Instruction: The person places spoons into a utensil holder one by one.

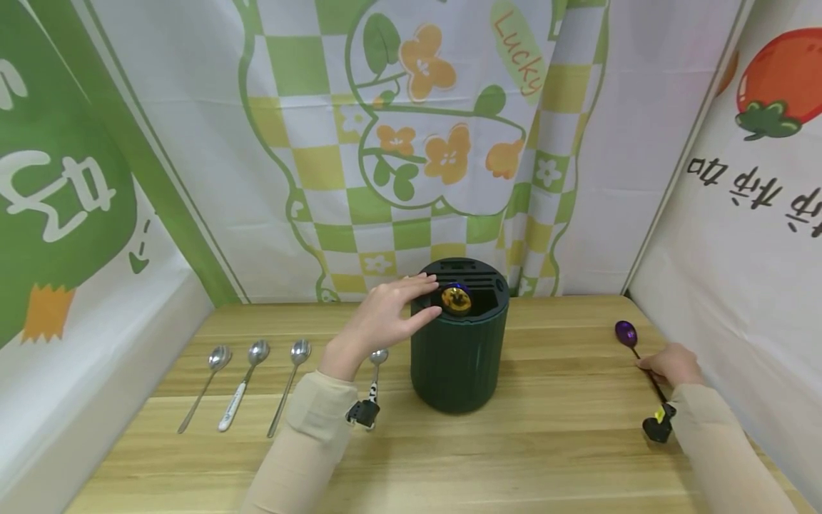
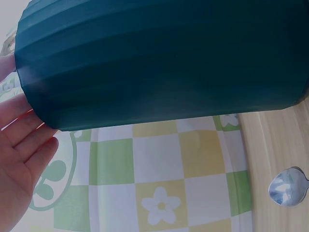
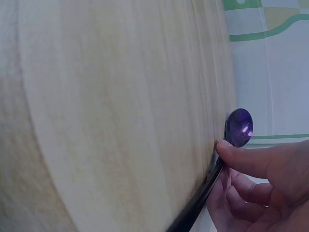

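A dark green utensil holder with a slotted black top stands upright on the table. My left hand rests at its upper left rim, fingers extended; the left wrist view shows the fingertips against the ribbed wall. Inside the holder's large opening sits a shiny gold-and-purple spoon, its lower part hidden. Far to the right, my right hand pinches the dark handle of a purple spoon between thumb and fingers. In the right wrist view the purple bowl shows just beyond the thumb.
On the left lie a plain silver spoon, a white-handled spoon and another silver spoon. A spoon with a black-and-white handle lies partly behind the left wrist. Printed curtains border the wooden table.
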The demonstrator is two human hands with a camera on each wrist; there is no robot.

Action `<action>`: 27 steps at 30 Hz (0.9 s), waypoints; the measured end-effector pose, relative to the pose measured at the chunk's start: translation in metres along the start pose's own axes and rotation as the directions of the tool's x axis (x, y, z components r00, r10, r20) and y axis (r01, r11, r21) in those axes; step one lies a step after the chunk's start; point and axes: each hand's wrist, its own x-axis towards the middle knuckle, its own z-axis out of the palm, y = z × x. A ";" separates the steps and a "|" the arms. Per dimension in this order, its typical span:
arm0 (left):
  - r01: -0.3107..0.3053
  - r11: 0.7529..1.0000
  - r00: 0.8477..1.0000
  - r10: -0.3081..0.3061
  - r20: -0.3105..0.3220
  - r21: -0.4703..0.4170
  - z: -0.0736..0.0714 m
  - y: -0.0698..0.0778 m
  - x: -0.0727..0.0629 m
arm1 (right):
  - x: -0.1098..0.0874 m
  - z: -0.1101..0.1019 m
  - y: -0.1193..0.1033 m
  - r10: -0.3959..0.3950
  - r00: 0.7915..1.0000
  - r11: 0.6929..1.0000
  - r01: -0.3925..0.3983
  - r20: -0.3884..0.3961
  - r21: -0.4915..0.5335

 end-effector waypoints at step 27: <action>0.019 1.000 1.000 -0.019 0.015 -0.003 -0.001 0.001 0.000 | 0.002 0.000 -0.002 -0.014 1.000 1.000 0.014 -0.010 0.001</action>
